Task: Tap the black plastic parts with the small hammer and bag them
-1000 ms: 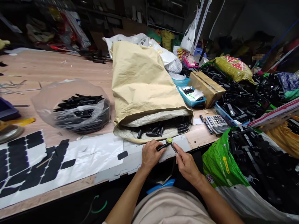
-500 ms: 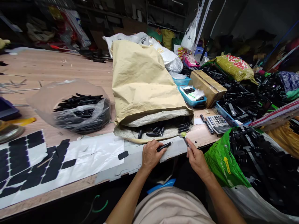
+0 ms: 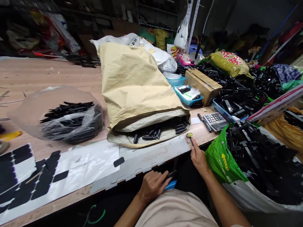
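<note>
My left hand (image 3: pixel 152 185) is below the table's front edge, near my lap, its fingers closed around a black tube-shaped piece (image 3: pixel 171 174). At the table edge, my right hand (image 3: pixel 199 157) pinches the thin handle of a small tool with a round yellow-green head (image 3: pixel 189 135). That head lies by the right corner of the mouth of a large tan sack (image 3: pixel 139 85). Several similar black pieces (image 3: pixel 149 137) lie inside the sack's mouth. A single black rounded pad (image 3: pixel 118 162) is on the grey strip along the edge.
To the left stand a clear plastic bag (image 3: pixel 71 132) of black parts and white sheets with black pads (image 3: pixel 21 154). A calculator (image 3: pixel 215 121), blue baskets (image 3: pixel 189 101) and a cardboard box (image 3: pixel 203 85) are at right. A green sack (image 3: pixel 216 151) of black parts borders my right arm.
My left hand has drawn back with the black piece from the table edge toward my lap. My right hand stays near the sack's corner with the tool. The view has shifted slightly right.
</note>
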Motion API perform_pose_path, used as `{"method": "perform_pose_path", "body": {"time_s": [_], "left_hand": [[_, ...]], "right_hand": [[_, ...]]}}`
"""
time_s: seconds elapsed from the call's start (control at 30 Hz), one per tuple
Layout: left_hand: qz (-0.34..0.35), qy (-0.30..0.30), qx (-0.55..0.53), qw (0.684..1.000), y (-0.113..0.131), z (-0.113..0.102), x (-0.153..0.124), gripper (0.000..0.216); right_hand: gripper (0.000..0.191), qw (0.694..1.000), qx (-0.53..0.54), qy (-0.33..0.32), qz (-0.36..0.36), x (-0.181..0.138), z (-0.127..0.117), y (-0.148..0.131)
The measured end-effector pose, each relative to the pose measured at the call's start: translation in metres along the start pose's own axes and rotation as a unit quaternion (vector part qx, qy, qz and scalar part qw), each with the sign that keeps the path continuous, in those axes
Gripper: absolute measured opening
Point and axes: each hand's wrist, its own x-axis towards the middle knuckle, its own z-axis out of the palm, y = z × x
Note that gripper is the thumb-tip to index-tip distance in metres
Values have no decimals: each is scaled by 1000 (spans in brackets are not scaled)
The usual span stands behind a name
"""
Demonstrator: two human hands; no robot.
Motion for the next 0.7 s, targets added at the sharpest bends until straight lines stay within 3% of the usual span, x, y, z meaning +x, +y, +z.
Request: {"method": "perform_pose_path", "body": {"time_s": [0.17,0.2,0.27,0.37,0.5,0.6,0.7], "left_hand": [[-176,-83,52,979,-6,23,-37,24],[-182,-93,47,978,-5,22,-37,25],[-128,-84,13,988,1,18,-26,24],[-21,-25,-25,999,15,8,17,22],[-65,30,0,997,13,9,103,22],[-130,-11,22,991,-7,20,160,21],[-160,-80,42,983,-26,32,193,14]], "right_hand": [[53,1000,10,0,-4,0,1,2],[53,1000,12,2,-8,0,2,3],[53,1000,16,8,-15,-1,4,5],[53,999,23,14,-26,-1,7,8],[52,999,33,16,-39,-1,9,9],[52,998,32,20,-40,-1,10,9],[53,998,34,20,-45,-1,11,10]]}}
